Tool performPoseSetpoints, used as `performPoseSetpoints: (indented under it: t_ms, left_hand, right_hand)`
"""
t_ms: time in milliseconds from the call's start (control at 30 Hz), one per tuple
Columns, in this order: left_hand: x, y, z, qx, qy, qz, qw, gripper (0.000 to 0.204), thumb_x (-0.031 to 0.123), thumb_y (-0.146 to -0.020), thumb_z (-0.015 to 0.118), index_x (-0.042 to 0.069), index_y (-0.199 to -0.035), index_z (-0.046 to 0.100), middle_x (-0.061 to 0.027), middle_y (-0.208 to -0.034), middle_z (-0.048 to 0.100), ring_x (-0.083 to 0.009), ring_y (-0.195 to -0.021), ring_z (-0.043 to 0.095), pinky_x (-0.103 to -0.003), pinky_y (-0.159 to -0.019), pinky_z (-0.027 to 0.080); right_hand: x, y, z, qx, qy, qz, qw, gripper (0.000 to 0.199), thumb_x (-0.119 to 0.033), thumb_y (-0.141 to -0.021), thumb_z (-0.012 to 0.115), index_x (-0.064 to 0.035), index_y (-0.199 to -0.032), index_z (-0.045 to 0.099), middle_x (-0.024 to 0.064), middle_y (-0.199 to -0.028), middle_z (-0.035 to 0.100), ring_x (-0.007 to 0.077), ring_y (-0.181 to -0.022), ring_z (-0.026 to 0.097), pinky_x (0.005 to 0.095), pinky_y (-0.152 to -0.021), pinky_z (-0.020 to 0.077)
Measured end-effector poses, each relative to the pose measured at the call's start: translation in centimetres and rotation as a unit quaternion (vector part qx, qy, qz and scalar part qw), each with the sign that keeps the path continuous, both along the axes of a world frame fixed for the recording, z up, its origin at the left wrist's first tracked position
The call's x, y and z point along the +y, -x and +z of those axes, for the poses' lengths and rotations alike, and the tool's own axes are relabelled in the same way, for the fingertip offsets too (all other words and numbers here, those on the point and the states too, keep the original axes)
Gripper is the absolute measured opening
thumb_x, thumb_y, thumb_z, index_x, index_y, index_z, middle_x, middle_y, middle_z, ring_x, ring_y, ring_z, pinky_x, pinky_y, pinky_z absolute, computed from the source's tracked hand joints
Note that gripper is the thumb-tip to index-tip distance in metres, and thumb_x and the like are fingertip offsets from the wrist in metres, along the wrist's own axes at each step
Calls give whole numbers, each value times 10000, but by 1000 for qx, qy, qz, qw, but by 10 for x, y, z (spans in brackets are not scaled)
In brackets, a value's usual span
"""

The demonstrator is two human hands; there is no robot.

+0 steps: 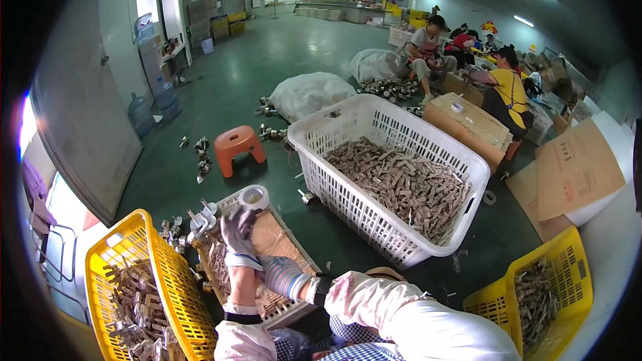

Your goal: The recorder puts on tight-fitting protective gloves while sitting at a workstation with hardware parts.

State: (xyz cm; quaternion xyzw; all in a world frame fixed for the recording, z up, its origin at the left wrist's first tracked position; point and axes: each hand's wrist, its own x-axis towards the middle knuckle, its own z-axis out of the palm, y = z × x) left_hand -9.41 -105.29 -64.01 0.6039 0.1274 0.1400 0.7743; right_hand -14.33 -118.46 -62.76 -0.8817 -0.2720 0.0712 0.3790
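Note:
My left hand (238,232), in a pale knitted work glove, is raised over the board with its fingers stretched upward and nothing visible in them. Crossing from the right, my gloved right hand (283,275) is closed at the cuff of the left glove, by the wrist; its fingertips are partly hidden. Beneath both hands lies a shallow pale crate topped with a cardboard sheet (286,243). Small grey-brown metal pieces (215,264) cover the left part of it. A roll of tape (254,196) and round metal parts with pins (202,219) stand at its far end.
A yellow basket (175,287) of metal pieces stands left; another yellow basket (576,274) sits right. Ahead is a large white basket (361,210) full of flat pieces. An orange stool (238,148), white sacks (313,93) and scattered parts occupy the floor. Co-workers (509,90) sit far right.

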Motion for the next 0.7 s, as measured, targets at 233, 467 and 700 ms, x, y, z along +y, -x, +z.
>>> performPoseSetpoints:
  t_ms: [233,467,700]
  left_hand:
    - [-18,20,27,-171,48,-10,984,438,202,-1054,432,53,-1465,407,-78,-1438,494,-189,-1272,498,-310,-1103,351]
    - [-14,37,55,-32,106,-15,994,375,186,-1044,443,43,-1380,528,-63,-1335,591,-182,-1181,571,-306,-1006,438]
    - [1,30,9,67,-298,-79,949,432,176,-1029,411,22,-1433,428,-169,-1434,491,-299,-1302,479,-337,-1082,377]
  right_hand:
    - [1,-9,-24,14,-23,59,998,291,-279,-943,525,-59,-1107,622,238,-992,685,422,-951,648,488,-824,504]
    - [14,5,-36,19,-48,83,995,363,-319,-974,465,-82,-1220,586,230,-1038,688,408,-992,647,489,-867,492]
    - [10,15,-4,165,63,138,975,358,-394,-929,545,-100,-1084,678,195,-1068,690,388,-1022,641,466,-909,477]
